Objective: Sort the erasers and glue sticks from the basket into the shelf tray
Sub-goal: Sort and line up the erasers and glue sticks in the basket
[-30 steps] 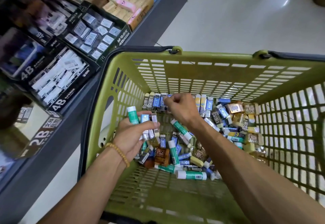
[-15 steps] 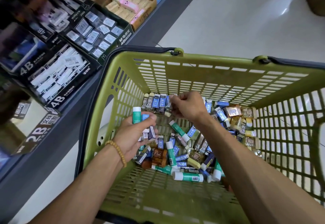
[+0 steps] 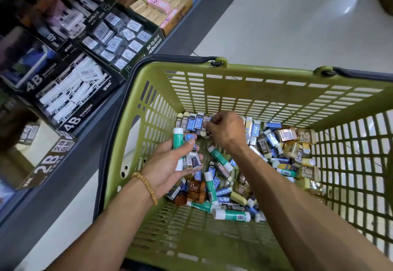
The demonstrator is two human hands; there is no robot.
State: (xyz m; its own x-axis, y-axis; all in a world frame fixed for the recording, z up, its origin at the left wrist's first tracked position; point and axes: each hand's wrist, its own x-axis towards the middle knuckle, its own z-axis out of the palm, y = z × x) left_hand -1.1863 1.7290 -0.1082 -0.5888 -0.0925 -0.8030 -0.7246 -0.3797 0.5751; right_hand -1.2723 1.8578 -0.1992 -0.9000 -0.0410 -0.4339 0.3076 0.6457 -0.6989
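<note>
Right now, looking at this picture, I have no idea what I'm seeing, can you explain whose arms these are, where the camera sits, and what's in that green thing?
The camera is worn on a person's head and looks down, so the two bare arms are that person's own. No machine is involved. The green basket holds a loose pile of small wrapped erasers and green-and-white glue sticks. The left hand, with a bead bracelet at the wrist, holds a glue stick and a few erasers together. The right hand reaches to the row of erasers standing along the far wall and seems to pinch one. To the left, a grey shelf carries display boxes marked 4B and 2B.
</note>
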